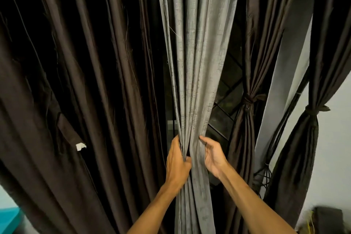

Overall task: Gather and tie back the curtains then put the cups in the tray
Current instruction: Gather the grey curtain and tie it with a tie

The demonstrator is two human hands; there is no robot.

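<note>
Before a dark window [227,108] with a slanted grille hangs the grey curtain [195,62], at the centre of view, drawn into a narrow bunch between both hands. The left hand [177,163] grips the bunch's left side, thumb wrapped across the folds; the right hand [212,155] hooks curled fingers round its right edge. Leftward a loose brown curtain [85,81] hangs — a white tag [80,146] on it. Rightward stand a tied brown curtain [245,129] and a second tied curtain [303,148] — white wall [336,157] beyond.
</note>
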